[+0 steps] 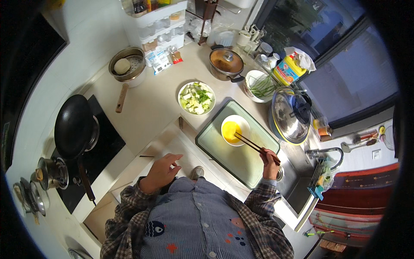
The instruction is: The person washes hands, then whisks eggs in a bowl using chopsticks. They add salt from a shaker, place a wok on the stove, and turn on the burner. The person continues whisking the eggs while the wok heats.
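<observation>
My right hand (pixel 269 161) grips a pair of dark chopsticks (pixel 250 142), whose tips dip into yellow beaten egg (pixel 230 130). The egg lies in a white bowl (pixel 245 123) on a pale green cutting board (pixel 216 155). My left hand (pixel 162 171) holds nothing; its thumb and fingers are apart, in front of my body and left of the board. Beyond the board stands a bowl of cut vegetables (pixel 196 98), pale green chunks with chopped greens on top.
A black frying pan (pixel 72 126) tilts over the hob (pixel 106 129) at left. Behind are a steamer pot (pixel 127 66) with a dough-like ball and a glass-lidded pot (pixel 226 63). A bowl of green stalks (pixel 260 85), a large lidded pot (pixel 289 115) and the sink (pixel 296 191) are at right.
</observation>
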`<state>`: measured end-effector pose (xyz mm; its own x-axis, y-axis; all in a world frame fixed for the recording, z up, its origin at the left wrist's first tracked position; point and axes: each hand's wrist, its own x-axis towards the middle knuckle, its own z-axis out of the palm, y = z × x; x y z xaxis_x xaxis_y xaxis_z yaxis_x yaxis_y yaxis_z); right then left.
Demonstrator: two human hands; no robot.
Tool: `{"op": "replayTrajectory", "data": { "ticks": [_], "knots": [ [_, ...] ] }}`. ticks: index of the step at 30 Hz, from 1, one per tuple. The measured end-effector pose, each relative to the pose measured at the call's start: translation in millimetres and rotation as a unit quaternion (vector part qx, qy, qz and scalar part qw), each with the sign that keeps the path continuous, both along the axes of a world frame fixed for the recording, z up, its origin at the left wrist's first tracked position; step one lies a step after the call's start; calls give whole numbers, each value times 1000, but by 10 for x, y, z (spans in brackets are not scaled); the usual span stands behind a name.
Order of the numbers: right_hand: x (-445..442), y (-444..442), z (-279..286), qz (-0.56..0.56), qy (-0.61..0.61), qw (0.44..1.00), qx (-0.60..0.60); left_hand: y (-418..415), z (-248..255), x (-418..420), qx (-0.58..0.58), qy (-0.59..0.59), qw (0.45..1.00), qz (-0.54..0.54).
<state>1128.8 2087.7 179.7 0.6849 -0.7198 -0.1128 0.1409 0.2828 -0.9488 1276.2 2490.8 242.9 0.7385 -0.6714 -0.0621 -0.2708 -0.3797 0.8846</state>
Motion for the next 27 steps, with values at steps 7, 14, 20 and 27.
{"op": "replayTrajectory", "data": {
  "ticks": [7, 14, 20, 27],
  "knots": [
    [82, -45, -107, -14, -12, 1000, 8, 3, 29, 14, -8, -4, 1000, 19],
    [-94, 65, 21, -8, 4, 1000, -4, 109, 53, 16, 8, -14, 1000, -6],
    [-35, 122, 108, 16, 23, 999, -18, 225, -8, -4, -8, -28, 1000, 3],
    [-83, 117, 124, 24, 12, 1000, -10, 278, 46, -17, -5, -18, 1000, 6]
  ]
}}
